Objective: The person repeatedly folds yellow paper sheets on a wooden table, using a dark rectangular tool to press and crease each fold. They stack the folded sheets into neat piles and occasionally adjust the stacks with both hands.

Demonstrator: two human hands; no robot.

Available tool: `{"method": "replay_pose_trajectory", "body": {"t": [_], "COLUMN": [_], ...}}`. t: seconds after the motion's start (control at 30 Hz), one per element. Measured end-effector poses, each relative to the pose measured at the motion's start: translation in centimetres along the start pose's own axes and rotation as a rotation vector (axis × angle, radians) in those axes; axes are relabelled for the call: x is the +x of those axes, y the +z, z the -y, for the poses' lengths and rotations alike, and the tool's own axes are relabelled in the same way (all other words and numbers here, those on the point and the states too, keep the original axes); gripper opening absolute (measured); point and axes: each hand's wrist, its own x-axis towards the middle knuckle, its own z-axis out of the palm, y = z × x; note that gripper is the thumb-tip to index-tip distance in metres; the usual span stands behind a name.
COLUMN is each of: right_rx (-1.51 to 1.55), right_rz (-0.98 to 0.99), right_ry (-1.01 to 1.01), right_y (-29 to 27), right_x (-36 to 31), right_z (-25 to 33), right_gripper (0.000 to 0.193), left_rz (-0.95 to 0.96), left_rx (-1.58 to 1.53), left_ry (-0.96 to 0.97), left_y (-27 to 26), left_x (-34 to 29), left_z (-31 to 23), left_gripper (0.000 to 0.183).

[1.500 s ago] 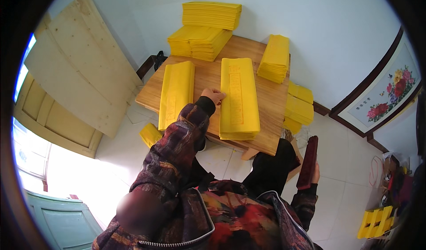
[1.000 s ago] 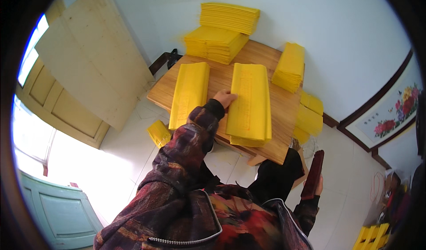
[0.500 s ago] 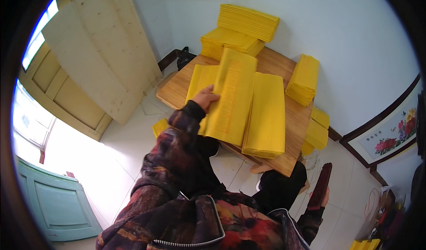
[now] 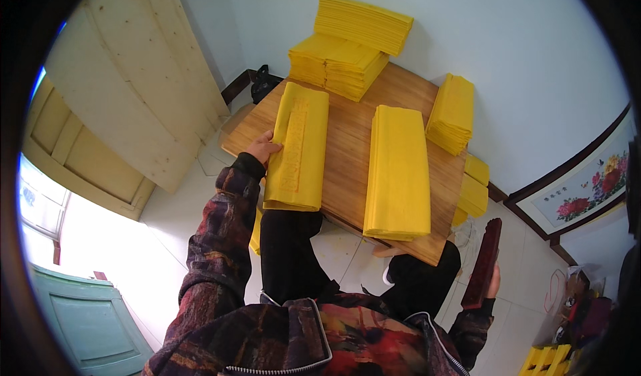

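My left hand (image 4: 265, 147) pinches the left edge of a folded yellow paper (image 4: 298, 149) with a faint orange-red printed panel. The folded paper lies at the table's left front, its near end by the front edge; whether more sheets lie under it I cannot tell. To its right, apart from it, a thick stack of folded yellow paper (image 4: 398, 169) lies lengthwise. Off the table's right front corner, my right hand (image 4: 494, 282) grips a long dark red wooden block (image 4: 482, 264), held nearly upright. The block hides most of that hand's fingers.
Yellow paper piles (image 4: 337, 62) stand at the back of the wooden table (image 4: 347, 122), with another stack (image 4: 451, 114) at its right edge. More yellow bundles (image 4: 473, 188) sit lower, beyond that edge. A wooden board (image 4: 127, 69) leans at the left; a framed flower picture (image 4: 581, 182) is at the right.
My left hand has carried the folded yellow paper leftward, away from the thick stack, and laid it at the table's left. The right hand still holds the wooden block, tilted slightly differently.
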Motion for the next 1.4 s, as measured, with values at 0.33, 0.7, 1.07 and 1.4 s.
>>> {"method": "replay_pose_trajectory", "body": {"t": [0.33,0.7,1.07,1.4], "right_rx": [-0.241,-1.322,-1.726,-1.828], "right_rz": [0.2,0.252,0.302,0.286], "right_ry": [-0.386,-0.727,-0.7,-0.671], "right_y": [11.4,30.5,34.3,34.7], "right_x": [-0.2,4.3,5.6,5.8], "right_z": [7.1,6.3,4.3,0.3], "right_gripper": [0.044,0.045,0.051,0.053], "left_rz": [-0.422,0.167,0.16,0.43], "left_rx": [1.06,0.503,0.828,0.941], "left_ry": [0.271,0.39,0.93,1.11], "left_y": [0.8,16.4,21.8,25.3], "left_x": [-0.7,-11.5,-13.0,-11.5], "left_z": [-0.6,1.8,5.8,9.1], "left_gripper": [0.042,0.029,0.033,0.04]}}
